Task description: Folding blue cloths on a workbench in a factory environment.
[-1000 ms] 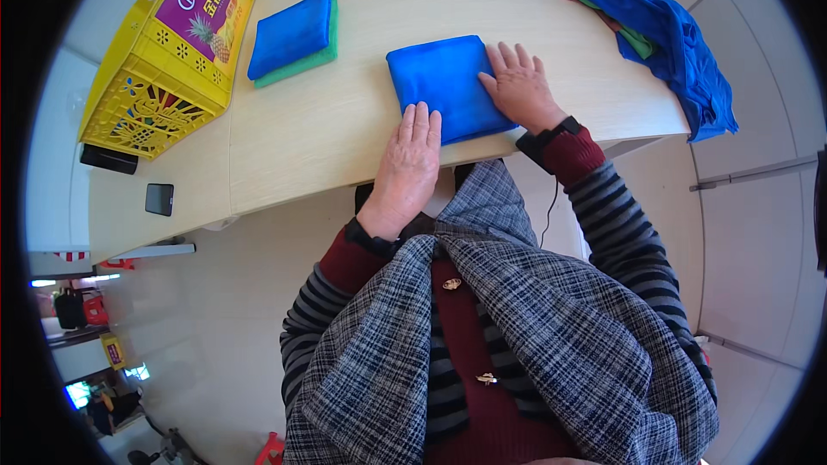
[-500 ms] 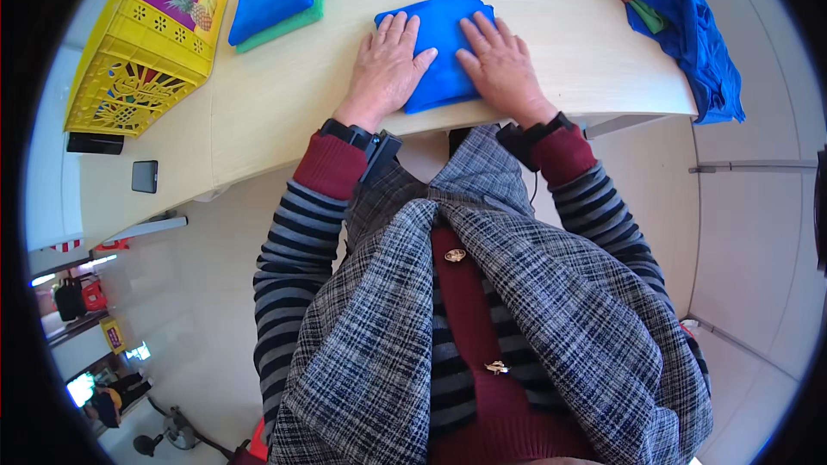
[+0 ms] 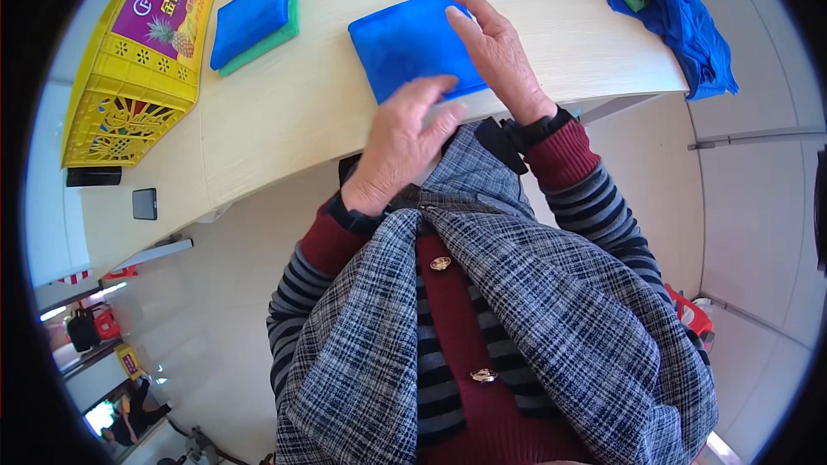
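Note:
A folded blue cloth [image 3: 405, 43] lies flat on the table in front of me. My right hand [image 3: 504, 56] is at its right edge, thumb and fingers apart; the fingers reach the far right corner, and the thumb rests over or just above the cloth. My left hand [image 3: 405, 139], slightly blurred by motion, is over the cloth's near edge with its thumb spread from the fingers. It appears to hold nothing. Farther left sits a small stack of folded cloths, a blue one [image 3: 250, 17] on top of a green one [image 3: 282, 39].
A yellow plastic crate [image 3: 142, 90] with a purple panel stands at the left, near a small dark flat object [image 3: 145, 204]. Loose blue cloths [image 3: 680, 17] hang over the table's right edge. The table's front edge [image 3: 301, 174] runs close to my body.
Both hands lay flat on the blue cloth before. The left has lifted and come back toward me; the right has turned and slid to the right edge. The view has shifted slightly.

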Tool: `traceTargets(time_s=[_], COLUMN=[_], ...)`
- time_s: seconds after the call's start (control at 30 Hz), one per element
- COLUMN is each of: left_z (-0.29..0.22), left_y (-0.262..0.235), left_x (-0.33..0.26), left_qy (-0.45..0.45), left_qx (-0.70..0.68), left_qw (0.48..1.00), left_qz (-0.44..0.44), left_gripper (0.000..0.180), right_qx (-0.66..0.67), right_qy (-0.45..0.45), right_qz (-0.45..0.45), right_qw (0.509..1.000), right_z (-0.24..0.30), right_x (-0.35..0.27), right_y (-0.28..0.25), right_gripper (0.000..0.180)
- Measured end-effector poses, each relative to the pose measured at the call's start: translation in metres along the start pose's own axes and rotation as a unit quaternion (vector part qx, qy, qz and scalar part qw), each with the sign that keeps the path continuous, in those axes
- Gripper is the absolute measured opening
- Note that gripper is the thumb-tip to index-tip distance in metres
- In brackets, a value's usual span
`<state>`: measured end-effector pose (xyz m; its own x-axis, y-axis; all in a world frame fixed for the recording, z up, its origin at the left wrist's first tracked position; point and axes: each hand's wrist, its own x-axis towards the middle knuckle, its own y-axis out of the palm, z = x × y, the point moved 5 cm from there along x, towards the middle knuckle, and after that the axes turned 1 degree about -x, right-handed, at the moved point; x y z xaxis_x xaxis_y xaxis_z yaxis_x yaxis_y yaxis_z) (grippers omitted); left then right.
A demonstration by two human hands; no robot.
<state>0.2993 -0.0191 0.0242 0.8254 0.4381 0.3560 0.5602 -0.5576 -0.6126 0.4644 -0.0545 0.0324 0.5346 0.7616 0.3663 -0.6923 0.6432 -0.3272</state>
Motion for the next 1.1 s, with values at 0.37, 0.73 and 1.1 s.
traceTargets(time_s=[0.37, 0.73, 1.1], left_z=[0.005, 0.025, 0.065], left_y=[0.063, 0.013, 0.005], left_x=[-0.019, 0.006, 0.003], left_qy=[-0.234, -0.198, 0.030], left_qx=[-0.517, -0.159, 0.315], left_qw=[0.779, 0.959, 0.949], left_qz=[0.264, 0.128, -0.001], left_gripper=[0.049, 0.045, 0.062], right_qx=[-0.227, -0.329, -0.439], right_qy=[-0.225, -0.198, -0.101], right_qz=[-0.015, 0.048, 0.113], right_qw=[0.948, 0.922, 0.885], right_z=[0.007, -0.037, -0.062], right_x=[-0.012, -0.011, -0.023], right_y=[0.022, 0.022, 0.015], right_gripper=[0.025, 0.045, 0.058])
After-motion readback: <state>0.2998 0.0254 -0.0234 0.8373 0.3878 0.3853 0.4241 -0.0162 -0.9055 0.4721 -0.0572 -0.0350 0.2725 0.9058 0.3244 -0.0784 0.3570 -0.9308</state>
